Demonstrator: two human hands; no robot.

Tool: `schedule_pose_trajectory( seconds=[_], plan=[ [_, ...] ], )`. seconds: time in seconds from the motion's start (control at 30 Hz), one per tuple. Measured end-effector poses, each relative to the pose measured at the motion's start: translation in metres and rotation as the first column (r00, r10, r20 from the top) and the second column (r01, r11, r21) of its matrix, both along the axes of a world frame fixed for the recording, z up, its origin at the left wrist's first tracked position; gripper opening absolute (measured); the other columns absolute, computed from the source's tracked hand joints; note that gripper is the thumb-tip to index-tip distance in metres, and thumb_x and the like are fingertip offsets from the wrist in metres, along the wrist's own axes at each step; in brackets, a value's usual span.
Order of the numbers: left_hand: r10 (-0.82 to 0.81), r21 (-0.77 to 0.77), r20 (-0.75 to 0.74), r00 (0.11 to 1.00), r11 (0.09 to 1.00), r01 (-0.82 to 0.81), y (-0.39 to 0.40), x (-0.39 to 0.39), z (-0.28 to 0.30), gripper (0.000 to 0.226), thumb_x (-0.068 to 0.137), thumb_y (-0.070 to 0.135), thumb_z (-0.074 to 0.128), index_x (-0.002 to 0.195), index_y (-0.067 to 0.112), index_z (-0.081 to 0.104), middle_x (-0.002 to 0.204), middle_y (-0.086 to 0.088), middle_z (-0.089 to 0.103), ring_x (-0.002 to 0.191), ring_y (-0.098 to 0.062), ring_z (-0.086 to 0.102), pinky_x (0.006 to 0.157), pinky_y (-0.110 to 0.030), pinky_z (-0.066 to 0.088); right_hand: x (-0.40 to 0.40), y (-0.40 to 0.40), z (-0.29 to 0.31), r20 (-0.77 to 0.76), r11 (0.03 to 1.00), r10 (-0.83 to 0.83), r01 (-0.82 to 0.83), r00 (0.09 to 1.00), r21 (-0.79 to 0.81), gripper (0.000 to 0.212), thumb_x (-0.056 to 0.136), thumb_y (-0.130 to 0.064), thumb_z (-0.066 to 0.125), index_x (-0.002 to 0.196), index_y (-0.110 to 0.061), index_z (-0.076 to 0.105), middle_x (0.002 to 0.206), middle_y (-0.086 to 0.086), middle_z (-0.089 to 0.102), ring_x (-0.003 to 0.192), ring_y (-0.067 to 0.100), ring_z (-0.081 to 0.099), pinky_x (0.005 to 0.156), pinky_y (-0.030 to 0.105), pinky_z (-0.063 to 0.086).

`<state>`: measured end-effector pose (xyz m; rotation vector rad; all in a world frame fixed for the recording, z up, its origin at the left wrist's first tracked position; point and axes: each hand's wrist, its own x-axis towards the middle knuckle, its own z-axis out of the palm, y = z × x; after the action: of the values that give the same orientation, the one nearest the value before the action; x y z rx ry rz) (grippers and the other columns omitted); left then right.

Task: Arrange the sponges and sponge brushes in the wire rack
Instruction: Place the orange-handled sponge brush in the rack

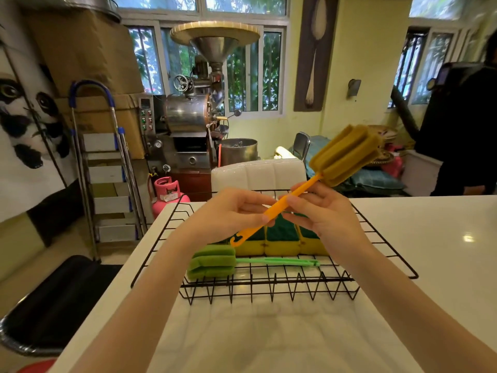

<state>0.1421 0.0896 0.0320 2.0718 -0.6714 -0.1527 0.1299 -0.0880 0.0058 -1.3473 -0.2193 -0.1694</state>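
Both hands hold an orange-handled sponge brush (345, 154) in the air above the black wire rack (387, 254), its brownish-yellow sponge head pointing up to the right. My left hand (228, 214) pinches the lower handle and my right hand (320, 208) pinches the handle higher up. In the rack lies a green sponge brush (212, 261), head to the left, handle running right. Behind it several yellow-and-green sponges (282, 242) stand side by side, partly hidden by my hands.
The rack sits on a white counter (430, 238). A white chair back (258, 173) stands just beyond the rack. A pink gas cylinder (166, 192), a step ladder and a coffee roaster are further back on the left. A person in black stands at the far right.
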Motion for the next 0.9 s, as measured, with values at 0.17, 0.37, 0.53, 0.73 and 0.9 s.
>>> schedule_pose_trajectory(
  seconds=[0.17,0.37,0.53,0.73,0.9],
  plan=[
    [0.002,0.124,0.003,1.000,0.992,-0.003,0.010,0.009,-0.006,0.027,0.079,0.006,0.064,0.104,0.015,0.068,0.093,-0.008,0.075,0.083,-0.012,0.072,0.077,-0.026,0.058,-0.007,-0.005,0.011,-0.244,0.844,0.091,-0.205,0.966,-0.496,0.021,0.083,-0.017,0.064,0.103,-0.016,0.058,0.100,0.008,0.071,0.087,0.021,0.071,0.071,0.033,0.061],
    [-0.058,0.379,-0.117,0.991,0.920,0.098,0.025,0.019,-0.012,0.026,0.080,0.009,0.063,0.104,0.018,0.068,0.078,0.012,0.074,0.081,-0.008,0.071,0.070,-0.017,0.055,-0.027,-0.034,0.038,-0.058,0.510,0.190,-0.149,0.980,-0.847,0.036,0.081,-0.016,0.066,0.112,-0.032,0.058,0.103,-0.007,0.071,0.095,0.006,0.067,0.090,0.028,0.053],
    [-0.086,0.440,-0.135,0.987,0.887,0.137,0.023,0.019,-0.014,0.026,0.080,0.011,0.063,0.103,0.022,0.067,0.082,0.012,0.074,0.084,-0.004,0.070,0.083,-0.018,0.052,-0.014,-0.045,0.030,0.008,0.151,0.127,-0.011,0.992,-0.988,0.064,0.075,-0.023,0.072,0.129,-0.037,0.042,0.115,-0.017,0.043,0.108,0.007,0.043,0.090,0.023,0.038],
    [-0.140,0.566,-0.122,0.983,0.804,0.185,0.008,0.014,-0.023,0.031,0.080,0.008,0.063,0.109,0.019,0.064,0.098,0.008,0.068,0.081,0.002,0.064,0.083,-0.018,0.051,-0.003,-0.048,0.014,-0.216,-0.038,0.051,-0.214,0.975,-0.976,0.051,0.069,-0.032,0.076,0.111,-0.039,0.047,0.106,-0.008,0.052,0.093,0.014,0.052,0.077,0.026,0.048],
    [-0.152,0.665,-0.051,0.987,0.732,0.147,-0.012,0.012,-0.035,0.038,0.080,-0.003,0.056,0.112,0.018,0.059,0.108,-0.003,0.065,0.089,-0.008,0.057,0.087,-0.028,0.050,0.002,-0.042,0.004,-0.260,-0.052,0.070,-0.257,0.963,-0.965,0.037,0.072,-0.027,0.073,0.099,-0.031,0.047,0.111,0.002,0.057,0.083,0.014,0.050,0.062,0.021,0.040]
  ],
)
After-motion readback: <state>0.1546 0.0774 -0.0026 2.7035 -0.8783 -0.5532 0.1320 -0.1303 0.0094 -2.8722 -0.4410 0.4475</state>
